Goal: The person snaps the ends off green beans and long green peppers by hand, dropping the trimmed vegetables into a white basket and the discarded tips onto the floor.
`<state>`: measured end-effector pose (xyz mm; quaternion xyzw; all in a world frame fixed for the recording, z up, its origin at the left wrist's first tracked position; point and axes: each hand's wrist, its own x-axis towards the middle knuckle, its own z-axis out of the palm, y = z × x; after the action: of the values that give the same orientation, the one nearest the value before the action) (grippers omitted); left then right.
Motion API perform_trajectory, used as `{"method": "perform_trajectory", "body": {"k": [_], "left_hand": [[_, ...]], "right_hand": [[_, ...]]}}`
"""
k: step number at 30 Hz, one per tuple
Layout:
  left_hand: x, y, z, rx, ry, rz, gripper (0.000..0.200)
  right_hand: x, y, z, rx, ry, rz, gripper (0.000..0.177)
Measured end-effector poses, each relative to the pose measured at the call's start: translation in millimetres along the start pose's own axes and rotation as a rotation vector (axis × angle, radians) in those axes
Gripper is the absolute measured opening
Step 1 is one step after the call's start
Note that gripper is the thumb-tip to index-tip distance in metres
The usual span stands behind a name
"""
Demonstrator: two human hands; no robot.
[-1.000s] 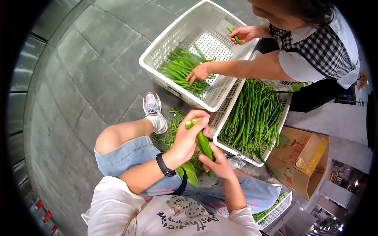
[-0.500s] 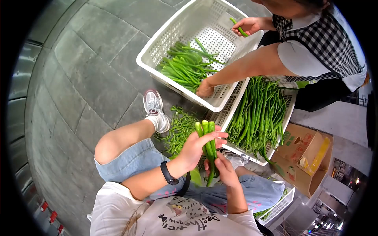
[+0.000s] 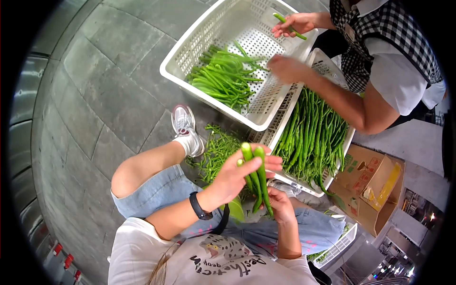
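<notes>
Several long green peppers (image 3: pixel 257 179) lie across the fingers of my left hand (image 3: pixel 231 178), their pale stem ends under or beside the thumb. My right hand (image 3: pixel 281 205) is closed on the lower, pointed ends of the same peppers. Both hands are above my lap. Beyond them stands a white crate (image 3: pixel 297 186) filled with long green peppers (image 3: pixel 311 133). Farther off, a larger white crate (image 3: pixel 170 71) holds a smaller heap of green peppers (image 3: pixel 223 78).
A co-worker (image 3: pixel 380 61) at the upper right holds one green pepper (image 3: pixel 289 26) over the large crate. Green trimmings (image 3: pixel 216 152) lie on the floor by my shoe (image 3: pixel 185 126). A cardboard box (image 3: pixel 365 183) and a small white basket (image 3: pixel 338 244) are at the right.
The peppers in my hands have fanned apart and shifted slightly right. The co-worker's lower hand has lifted out of the large crate toward the held pepper.
</notes>
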<state>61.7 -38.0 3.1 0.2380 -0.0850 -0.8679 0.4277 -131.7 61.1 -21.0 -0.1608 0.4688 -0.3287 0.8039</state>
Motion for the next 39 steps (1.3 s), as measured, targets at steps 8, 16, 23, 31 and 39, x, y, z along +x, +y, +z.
{"method": "perform_trajectory", "body": {"k": [8,16,23,31,39], "left_hand": [[0,-7,-4,0.081,0.172,0.025,0.030],[0,-3,-5,0.048,0.133,0.070,0.032],[-1,-12,-9,0.088,0.143,0.089,0.031],[-7,-9,-6,0.047,0.238,0.120,0.026],[2,33,-16,0.250,0.521,0.612,0.023]], "right_hand": [[-10,5,5,-0.299,-0.020,0.003,0.017],[6,21,34,-0.103,0.028,-0.080,0.018],[11,-2,45,-0.279,0.122,-0.328,0.026],[19,-15,69,-0.383,0.031,-0.045,0.032],[4,-20,48,-0.509,0.043,0.022,0.028]]}}
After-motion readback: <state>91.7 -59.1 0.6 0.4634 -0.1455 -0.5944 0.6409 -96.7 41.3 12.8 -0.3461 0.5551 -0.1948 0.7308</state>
